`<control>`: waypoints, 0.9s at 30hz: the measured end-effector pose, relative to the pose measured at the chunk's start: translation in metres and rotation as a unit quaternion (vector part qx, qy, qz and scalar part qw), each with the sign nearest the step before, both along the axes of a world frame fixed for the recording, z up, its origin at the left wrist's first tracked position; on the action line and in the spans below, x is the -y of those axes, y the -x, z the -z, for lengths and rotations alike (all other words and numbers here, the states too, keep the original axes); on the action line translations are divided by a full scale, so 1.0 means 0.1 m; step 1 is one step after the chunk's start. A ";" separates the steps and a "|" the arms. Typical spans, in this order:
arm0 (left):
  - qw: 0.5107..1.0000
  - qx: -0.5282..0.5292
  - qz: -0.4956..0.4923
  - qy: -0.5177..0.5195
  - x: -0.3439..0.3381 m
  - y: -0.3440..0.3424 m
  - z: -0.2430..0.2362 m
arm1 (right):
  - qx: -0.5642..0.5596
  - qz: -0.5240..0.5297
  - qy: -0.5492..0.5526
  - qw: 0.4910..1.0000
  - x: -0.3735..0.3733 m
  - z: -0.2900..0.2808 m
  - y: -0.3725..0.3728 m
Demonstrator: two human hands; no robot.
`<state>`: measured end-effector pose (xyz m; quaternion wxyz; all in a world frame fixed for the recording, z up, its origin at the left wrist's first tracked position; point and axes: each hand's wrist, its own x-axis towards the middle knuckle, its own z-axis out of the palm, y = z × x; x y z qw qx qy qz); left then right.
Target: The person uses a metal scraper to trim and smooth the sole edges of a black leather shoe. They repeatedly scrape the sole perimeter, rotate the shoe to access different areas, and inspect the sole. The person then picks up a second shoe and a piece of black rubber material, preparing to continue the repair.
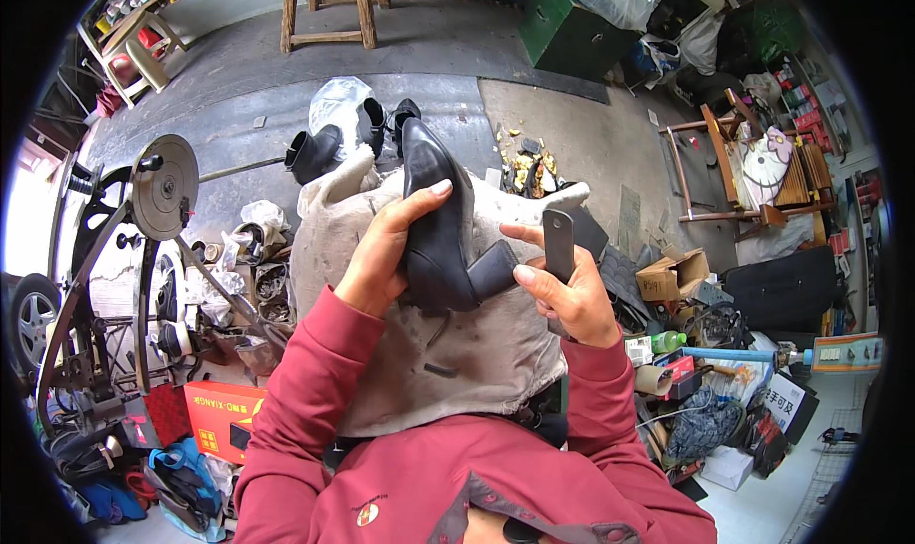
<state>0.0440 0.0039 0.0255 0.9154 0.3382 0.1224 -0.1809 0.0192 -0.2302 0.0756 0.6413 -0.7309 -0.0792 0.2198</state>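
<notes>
Footwear: black leather boot with a smooth upper [437, 225], held over the lap, pretty much dead centre, sole side turned to the right.
Long axis: basically front to back, toe away from the body, ankle end closer in, slight lean only.
Chunky black block heel [493, 270]: at the near end of the boot, jutting sideways to the right, toward the strip side.
Bare left hand [379, 248]: clamped on the boot from the left, thumb across the upper, other fingers mostly tucked out of sight.
Bare right hand [579, 304]: to the right of the heel, thumb and some fingers closed on the strip, index finger apart and poking out leftward.
Flat dark grey metal strip with a rounded end and small hole [559, 244]: sticking up out of that grip, pointing away from the body, roughly alongside the boot's length.
Gap: right thumb and index super close to the heel's end, touching or not, can't tell. Left hand nearer to the boot overall, right hand nearer to the heel tip.
Lap: stained beige-grey cloth [381, 372] spread under the boot, small dark scraps [439, 370] on top.
Floor: black shoe [313, 153] beside a crumpled clear plastic bag [338, 105], past the cloth's far edge.
</notes>
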 end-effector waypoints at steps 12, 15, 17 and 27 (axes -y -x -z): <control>0.998 -0.017 0.033 -0.045 0.11 0.14 0.02 | 0.015 0.032 0.025 0.999 -0.09 0.17 0.06; 0.997 -0.024 0.049 -0.049 0.15 0.17 0.07 | 0.054 0.047 0.049 0.996 -0.09 0.24 0.04; 0.996 -0.043 0.055 -0.049 0.15 0.15 0.11 | -0.011 0.070 0.007 0.997 -0.04 0.23 0.03; 0.997 0.028 -0.005 0.071 0.08 0.22 0.28 | -0.053 0.041 -0.070 0.995 0.05 0.13 0.06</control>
